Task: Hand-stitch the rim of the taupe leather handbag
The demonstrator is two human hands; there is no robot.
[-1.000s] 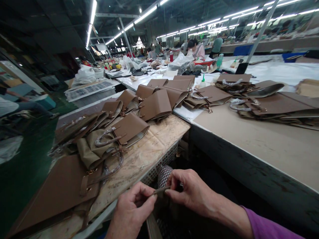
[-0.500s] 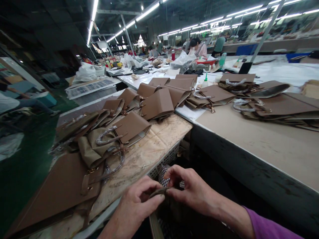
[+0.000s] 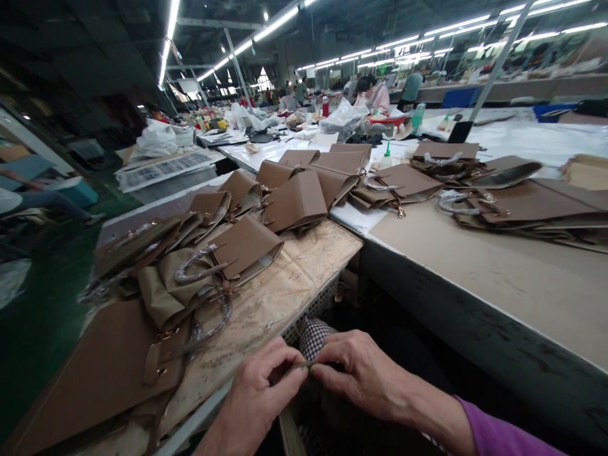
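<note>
Low in the view, my left hand (image 3: 259, 399) and my right hand (image 3: 361, 373) meet fingertip to fingertip. Both pinch a thin brown strap piece (image 3: 300, 365) between thumb and fingers. My right wrist carries a purple sleeve. A checked cloth (image 3: 313, 335) shows just behind the hands. On the worn table (image 3: 304, 278) to the left lie several brown leather handbags (image 3: 247, 247) with plastic-wrapped handles, some flat, some folded.
A long tan-topped bench (image 3: 498, 272) runs along the right with more brown bags (image 3: 517, 202) on it. A green-capped glue bottle (image 3: 388, 154) stands farther back. Other people work at distant tables under strip lights. A green floor lies to the left.
My hands have stayed together on the strap, shifting slightly lower and closer; the fingers re-pinched it. The view tilted a little. The bags have not moved.
</note>
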